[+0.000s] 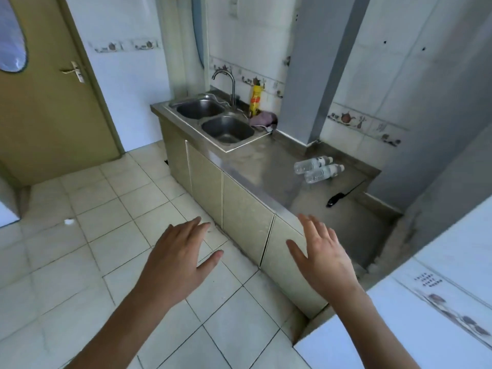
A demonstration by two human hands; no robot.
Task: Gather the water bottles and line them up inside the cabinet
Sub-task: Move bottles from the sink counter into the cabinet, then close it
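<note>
Two clear water bottles lie on their sides, touching, on the steel counter near the right wall: one behind, the other in front. The cabinet under the counter has its doors closed. My left hand hovers over the floor tiles with fingers spread, holding nothing. My right hand is raised in front of the cabinet's right door, fingers straight and empty. Both hands are well short of the bottles.
A double sink with a faucet sits at the counter's far end, beside a yellow bottle and a cloth. A black object lies on the counter near the bottles. A closed door stands at left.
</note>
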